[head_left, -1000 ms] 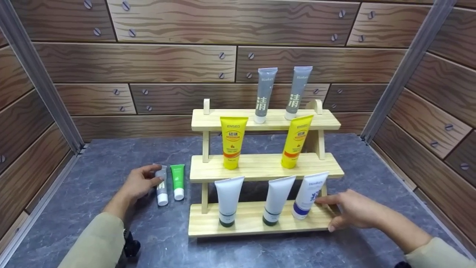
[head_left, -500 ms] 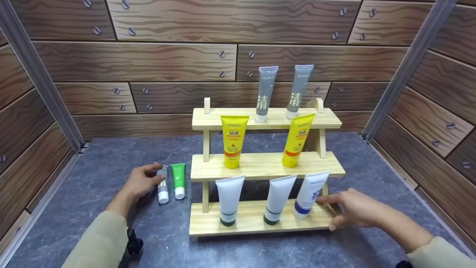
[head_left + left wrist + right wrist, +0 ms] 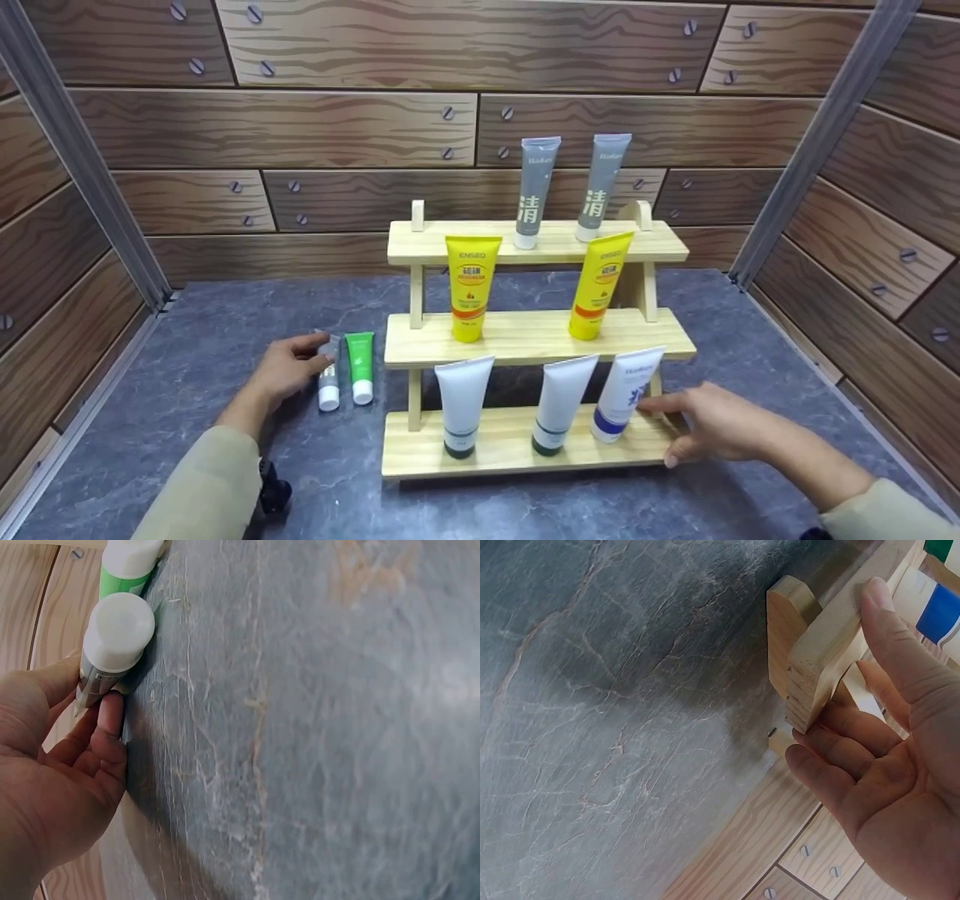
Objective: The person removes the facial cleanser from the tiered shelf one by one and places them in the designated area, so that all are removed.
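My left hand [image 3: 289, 369] pinches a grey tube with a white cap [image 3: 328, 397] that lies on the dark table, left of the shelf. The left wrist view shows thumb and fingers on either side of this tube [image 3: 105, 682], its cap pointing at the camera. Right beside it lies a green tube [image 3: 360, 360]. At the right end of a three-tier wooden shelf [image 3: 427, 465], my right hand [image 3: 709, 424] grips the bottom board. Its thumb rests along the board's front edge, with the other fingers curled at the board's end. A white tube with a blue band [image 3: 624, 394] leans close to those fingers.
Two white tubes [image 3: 465, 405] with dark caps share the bottom tier. Two yellow tubes [image 3: 471, 289] stand on the middle tier and two grey tubes [image 3: 534, 191] on the top one. Wood-patterned walls [image 3: 345, 127] enclose the table [image 3: 337, 480] at the back and sides.
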Motion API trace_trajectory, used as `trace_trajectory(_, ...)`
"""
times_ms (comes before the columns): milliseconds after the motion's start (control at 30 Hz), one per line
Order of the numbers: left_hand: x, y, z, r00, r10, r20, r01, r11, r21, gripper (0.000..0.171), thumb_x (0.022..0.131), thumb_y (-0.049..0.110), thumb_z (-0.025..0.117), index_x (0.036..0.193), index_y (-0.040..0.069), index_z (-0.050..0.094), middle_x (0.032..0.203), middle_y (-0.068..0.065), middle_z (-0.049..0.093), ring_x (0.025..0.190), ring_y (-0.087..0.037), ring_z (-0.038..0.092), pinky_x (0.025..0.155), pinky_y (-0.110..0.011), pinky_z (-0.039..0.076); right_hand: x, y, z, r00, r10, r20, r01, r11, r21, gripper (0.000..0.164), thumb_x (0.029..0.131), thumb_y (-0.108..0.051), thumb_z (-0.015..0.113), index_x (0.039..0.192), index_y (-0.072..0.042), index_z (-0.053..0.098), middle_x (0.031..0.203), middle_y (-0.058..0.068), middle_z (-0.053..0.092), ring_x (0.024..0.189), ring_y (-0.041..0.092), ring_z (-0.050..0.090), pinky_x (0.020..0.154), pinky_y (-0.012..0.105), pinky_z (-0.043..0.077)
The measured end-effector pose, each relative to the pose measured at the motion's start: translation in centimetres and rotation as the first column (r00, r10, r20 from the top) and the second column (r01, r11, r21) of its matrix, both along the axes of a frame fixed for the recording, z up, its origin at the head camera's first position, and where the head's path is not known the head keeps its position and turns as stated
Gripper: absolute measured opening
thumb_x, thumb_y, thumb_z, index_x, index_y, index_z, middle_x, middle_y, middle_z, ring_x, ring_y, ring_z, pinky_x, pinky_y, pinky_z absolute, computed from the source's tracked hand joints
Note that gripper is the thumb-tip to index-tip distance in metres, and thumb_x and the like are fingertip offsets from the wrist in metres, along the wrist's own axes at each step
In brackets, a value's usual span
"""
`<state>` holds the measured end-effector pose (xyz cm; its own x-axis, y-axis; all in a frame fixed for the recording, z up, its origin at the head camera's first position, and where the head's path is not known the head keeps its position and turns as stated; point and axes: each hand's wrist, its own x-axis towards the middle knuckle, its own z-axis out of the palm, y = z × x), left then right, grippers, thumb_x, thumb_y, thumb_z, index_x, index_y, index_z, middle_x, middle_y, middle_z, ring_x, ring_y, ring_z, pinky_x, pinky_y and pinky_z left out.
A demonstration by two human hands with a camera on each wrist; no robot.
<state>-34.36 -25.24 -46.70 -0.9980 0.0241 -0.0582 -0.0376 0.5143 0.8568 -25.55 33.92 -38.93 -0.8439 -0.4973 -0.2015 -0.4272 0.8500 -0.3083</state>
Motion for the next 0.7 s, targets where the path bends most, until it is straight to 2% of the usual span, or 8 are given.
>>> trace_trajectory(433, 0.14, -0.16, -0.24, 1.0, -0.004, 0.002, 0.004, 1.0, -0.005, 0.054, 0.108, 0.018, 0.061, 0.157, -0.001, 0.048, 0.161, -0.029, 0.042, 0.151, -0.046, 0.035, 0.123, -0.058, 0.028, 0.02, -0.09, 0.08, 1.0, -0.005, -0.005, 0.005, 1.0, 0.011, 0.079, 0.072, -0.038, 0.096, 0.141, -0.011, 0.069, 0.089, -0.008, 0.059, 0.081, 0.015, 0.054, 0.074, 0.041, 0.05)
trace_trajectory(700, 0.17, -0.38, -0.58, 1.0, -0.012, -0.021, 0.012, 1.0, -0.009, 0.053, 0.108, 0.018, 0.061, 0.156, -0.001, 0.049, 0.158, -0.031, 0.044, 0.15, -0.048, 0.036, 0.123, -0.058, 0.029, -0.05, 0.0, 0.1, 1.0, 0.003, 0.003, -0.003, 1.0, 0.017, 0.08, 0.073, -0.04, 0.095, 0.142, -0.011, 0.069, 0.094, -0.009, 0.061, 0.085, 0.016, 0.055, 0.075, 0.041, 0.051)
